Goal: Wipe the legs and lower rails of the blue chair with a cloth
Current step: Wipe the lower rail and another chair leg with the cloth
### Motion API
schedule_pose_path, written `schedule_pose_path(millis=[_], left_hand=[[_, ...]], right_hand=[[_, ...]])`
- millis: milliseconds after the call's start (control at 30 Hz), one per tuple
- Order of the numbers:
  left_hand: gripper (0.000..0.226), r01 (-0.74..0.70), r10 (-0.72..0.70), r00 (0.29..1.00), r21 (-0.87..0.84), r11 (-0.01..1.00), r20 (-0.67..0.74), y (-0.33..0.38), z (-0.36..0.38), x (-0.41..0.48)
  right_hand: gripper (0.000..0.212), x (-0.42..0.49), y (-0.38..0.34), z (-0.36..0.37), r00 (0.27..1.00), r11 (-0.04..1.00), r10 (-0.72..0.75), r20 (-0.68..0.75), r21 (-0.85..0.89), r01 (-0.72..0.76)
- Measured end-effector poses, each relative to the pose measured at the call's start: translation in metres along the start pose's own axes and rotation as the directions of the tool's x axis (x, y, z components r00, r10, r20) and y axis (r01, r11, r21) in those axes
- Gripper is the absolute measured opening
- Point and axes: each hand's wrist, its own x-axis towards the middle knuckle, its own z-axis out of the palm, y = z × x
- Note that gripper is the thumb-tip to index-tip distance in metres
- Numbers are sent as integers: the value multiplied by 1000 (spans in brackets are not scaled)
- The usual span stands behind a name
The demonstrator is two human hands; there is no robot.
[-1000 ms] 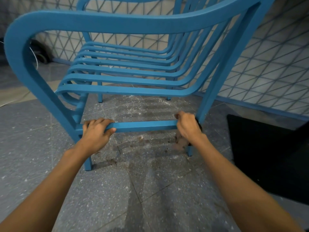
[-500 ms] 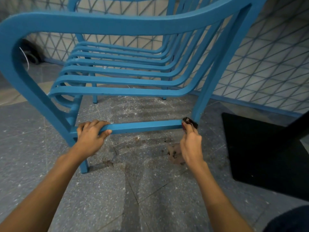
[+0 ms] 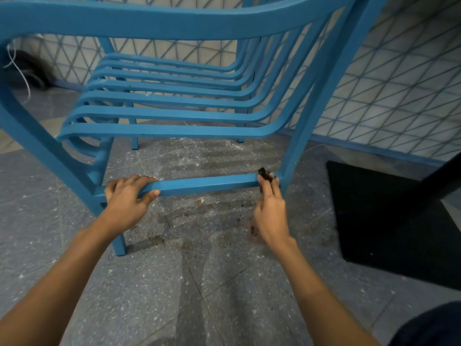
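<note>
The blue chair [image 3: 174, 23] with a slatted seat stands right in front of me. Its lower side rail [image 3: 207, 183] runs between the near left leg [image 3: 119, 243] and the right leg [image 3: 301, 136]. My left hand [image 3: 124, 198] grips the rail's left end, fingers over the top and thumb underneath. My right hand [image 3: 270, 211] is at the rail's right end, by the right leg. Its fingertips pinch a small dark cloth [image 3: 264, 174] against the top of the rail. Most of the cloth is hidden by the fingers.
The speckled grey floor [image 3: 224, 283] has brown stains under the rail. A black mat [image 3: 389, 221] lies to the right with a dark post across it. A tiled wall [image 3: 399, 83] stands behind the chair. A dark object and a white cord [image 3: 22, 71] sit at the far left.
My right hand has slid off its full grasp at the rail's right end and now pinches the dark cloth on top of the rail. My left hand has kept its grip.
</note>
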Motion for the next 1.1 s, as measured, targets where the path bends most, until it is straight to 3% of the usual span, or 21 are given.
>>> schedule_pose_path(millis=[133, 200, 267, 333, 400, 500, 667, 733, 800, 933, 1100], left_hand=[[28, -5, 5, 1000, -31, 1000, -12, -2, 0, -1], [27, -11, 11, 1000, -44, 999, -16, -2, 0, 0], [28, -8, 8, 1000, -49, 999, -15, -2, 0, 0], [28, -8, 7, 1000, -51, 999, -19, -2, 0, 0], [28, -5, 4, 1000, -51, 999, -18, -2, 1, 0], [28, -6, 5, 1000, -45, 999, -16, -2, 1, 1], [27, -3, 2, 1000, -44, 999, -24, -1, 1, 0], [27, -2, 2, 1000, -47, 999, -21, -1, 1, 0], [28, -4, 3, 1000, -42, 999, -19, -2, 2, 1], [47, 4, -4, 1000, -34, 999, -3, -4, 3, 1], [33, -1, 0, 1000, -41, 999, -16, -3, 4, 1]], right_hand=[[46, -1, -17, -29, 997, 991, 69, -29, 116, -65], [43, 16, -28, -37, 991, 994, -1, -135, 105, 16], [43, 38, -29, -34, 982, 993, -109, -156, 31, 115], [35, 57, -21, -25, 992, 990, -123, -36, -69, 120], [30, 61, -16, -12, 996, 969, -43, 83, -240, 62], [34, 45, -34, 18, 997, 950, 14, 70, -312, 9], [37, 16, -63, 46, 968, 968, -227, 107, -80, 236], [44, 19, -50, 31, 915, 922, -332, 230, -124, 366], [48, 31, -27, 15, 892, 879, -345, 292, -234, 416], [48, 53, 10, -5, 975, 917, -170, 141, -339, 209], [44, 48, -36, 27, 992, 945, 62, 113, -325, -22]])
